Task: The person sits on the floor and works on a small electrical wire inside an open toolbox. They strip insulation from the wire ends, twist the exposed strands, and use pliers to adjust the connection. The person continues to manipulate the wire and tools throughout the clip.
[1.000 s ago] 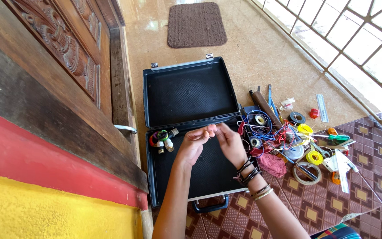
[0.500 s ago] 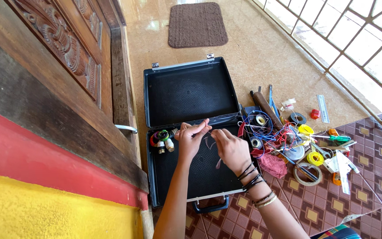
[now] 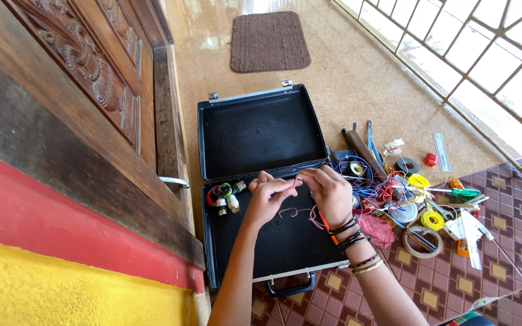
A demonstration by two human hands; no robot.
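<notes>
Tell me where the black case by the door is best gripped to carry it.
Probably by the handle on the near front edge of the black case, approached from the person's side: it is a loop standing clear of the edge, with room for the fingers to hook under.

Open case point(image 3: 255, 130) on floor beside door point(image 3: 92, 90); cable bundle point(image 3: 223, 196) in its left corner; tool pile point(image 3: 412, 199) right; doormat point(image 3: 269, 41) behind.

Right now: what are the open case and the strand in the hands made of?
Case: looks like matte black hard plastic with a metal rim and hinges, textured liner inside. Strand: thin, pinkish, limp loops, probably insulated wire or cord; too fine to tell. Left hand and right hand pinch it.
</notes>
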